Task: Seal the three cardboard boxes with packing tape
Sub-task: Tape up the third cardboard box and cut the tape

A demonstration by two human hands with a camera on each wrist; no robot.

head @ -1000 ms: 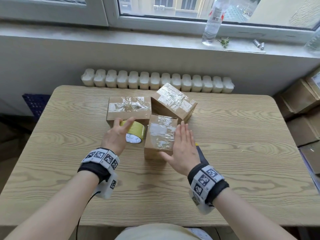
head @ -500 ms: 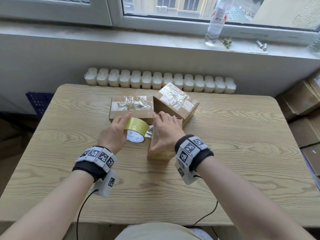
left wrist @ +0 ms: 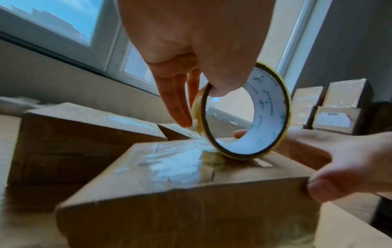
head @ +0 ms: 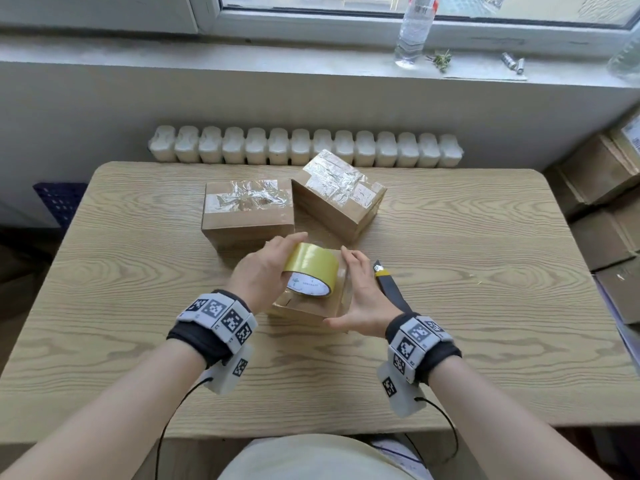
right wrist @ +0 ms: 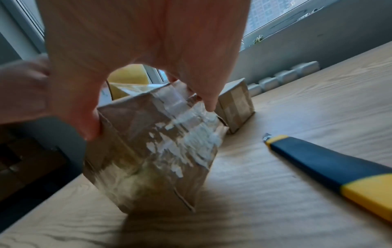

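Note:
Three brown cardboard boxes stand on the wooden table (head: pixel 485 306), all with shiny clear tape on top. The near box (head: pixel 304 308) (left wrist: pixel 180 184) (right wrist: pixel 152 142) is between my hands. My left hand (head: pixel 287 258) (left wrist: pixel 201 107) holds the yellow tape roll (head: pixel 310 268) (left wrist: pixel 244 114) upright on this box's top, thumb inside the core and fingers outside. My right hand (head: pixel 349 289) (right wrist: pixel 148 115) grips the box's right side, thumb on the near corner and fingers on the far edge. Behind it stand the left box (head: pixel 247 211) (left wrist: pixel 84 134) and the angled right box (head: pixel 341 194) (right wrist: pixel 235 104).
A blue and yellow utility knife (head: pixel 388 285) (right wrist: pixel 328 164) lies on the table just right of my right hand. More taped boxes (head: pixel 606 202) are stacked off the table's right side. A plastic bottle (head: pixel 414 29) stands on the windowsill, above a white radiator (head: pixel 304 147).
My left hand lifted the tape roll from the table beside the box onto the near box's top. My right hand went from lying flat on the box to gripping its right side.

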